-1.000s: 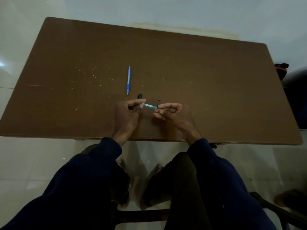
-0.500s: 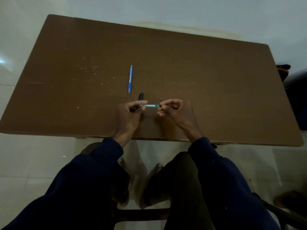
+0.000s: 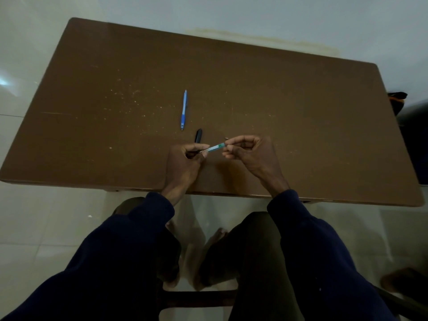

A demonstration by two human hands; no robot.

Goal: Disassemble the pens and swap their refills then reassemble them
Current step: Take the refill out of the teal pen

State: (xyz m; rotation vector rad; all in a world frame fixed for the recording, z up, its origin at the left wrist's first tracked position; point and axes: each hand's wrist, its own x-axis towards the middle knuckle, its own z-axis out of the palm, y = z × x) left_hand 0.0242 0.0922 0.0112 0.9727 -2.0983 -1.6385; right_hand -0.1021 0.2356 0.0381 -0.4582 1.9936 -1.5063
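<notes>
A green and clear pen [image 3: 214, 148] is held between both hands just above the brown table [image 3: 301, 107], near its front edge. My left hand [image 3: 184, 166] pinches its left end and my right hand [image 3: 250, 154] pinches its green right end with thumb and forefinger. The pen tilts up toward the right. A blue pen [image 3: 184, 110] lies on the table beyond my left hand, pointing away from me. A black pen cap [image 3: 198, 135] lies just behind my left fingers. A tiny dark piece [image 3: 226, 137] rests on the table by my right fingertips.
The table top carries pale specks on its left half. A dark bag or seat [image 3: 407, 126] sits past the table's right edge. My knees and feet are under the front edge, over a white tiled floor.
The right end of the green pen has risen, so the pen now slopes up to the right. My right hand has lifted and shifted slightly right. My left hand stays in place.
</notes>
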